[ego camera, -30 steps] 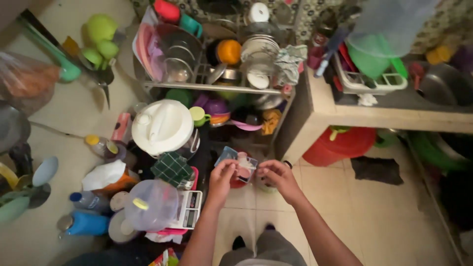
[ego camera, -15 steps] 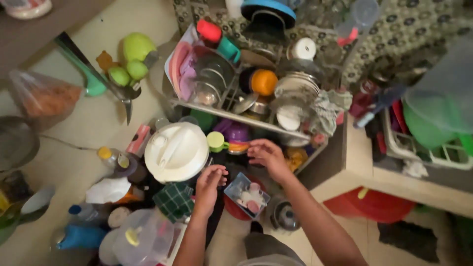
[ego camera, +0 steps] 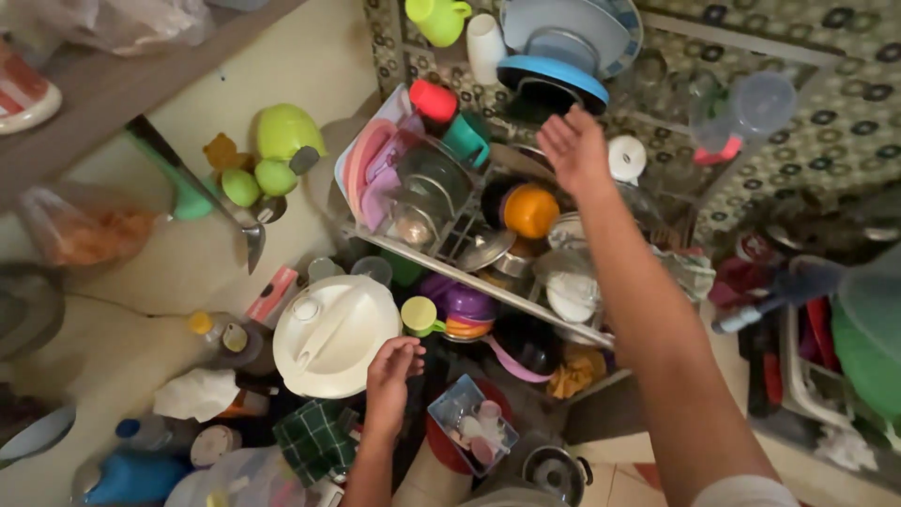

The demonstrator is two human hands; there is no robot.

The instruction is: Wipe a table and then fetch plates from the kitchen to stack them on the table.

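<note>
My right hand (ego camera: 572, 147) is stretched up and forward over the crowded dish rack (ego camera: 450, 244), fingers spread, just below a stack of blue and grey plates (ego camera: 561, 47). It holds nothing. My left hand (ego camera: 391, 372) hangs low with loosely curled fingers, empty, beside a large white lid (ego camera: 333, 333) and above a small clear box (ego camera: 472, 424) of small pink and white items. An orange cup (ego camera: 530, 210) stands in the rack under my right forearm.
Bottles (ego camera: 221, 338), a green checked cloth (ego camera: 314, 437) and a blue container (ego camera: 127, 474) crowd the lower left. Green ladles (ego camera: 267, 155) hang on the wall. A clear jug (ego camera: 746, 113) sits upper right, and a steel pot (ego camera: 554, 469) stands on the floor.
Both hands let go of the small clear box, which now rests below. My right hand rose from the box up to the top of the rack, and the view tilted upward.
</note>
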